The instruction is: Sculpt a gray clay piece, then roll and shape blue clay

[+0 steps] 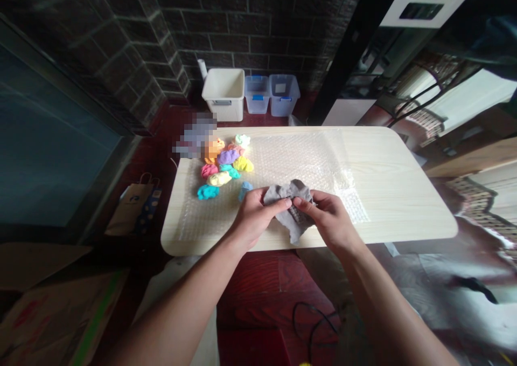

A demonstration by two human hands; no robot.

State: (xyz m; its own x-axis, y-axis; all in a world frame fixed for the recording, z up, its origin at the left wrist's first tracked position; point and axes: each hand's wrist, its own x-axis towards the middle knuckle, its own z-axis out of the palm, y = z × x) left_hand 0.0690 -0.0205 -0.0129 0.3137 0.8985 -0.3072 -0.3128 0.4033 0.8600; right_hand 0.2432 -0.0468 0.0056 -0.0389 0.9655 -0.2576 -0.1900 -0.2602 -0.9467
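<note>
A crumpled grey cloth [298,228] is spread between my two hands, low over the front part of the table. My left hand [258,215] pinches its left side, thumb on top. On the opposite side, my right hand [329,215] grips the cloth with thumb and fingers. Both thumb tips nearly meet at its middle, where a textured patch shows. Just beyond my left hand lies a light blue crumpled bundle [244,189], partly hidden. Several more bundles sit farther left, among them a teal one [208,192], a purple one [228,157] and a yellow one [243,164].
Bubble wrap [283,156] covers much of the pale wooden table [404,193]. A blurred-out grey item [196,134] is at the far left corner. Behind stand a white bin [224,94] and two clear boxes [257,94]. A paper bag [131,207] is left of the table.
</note>
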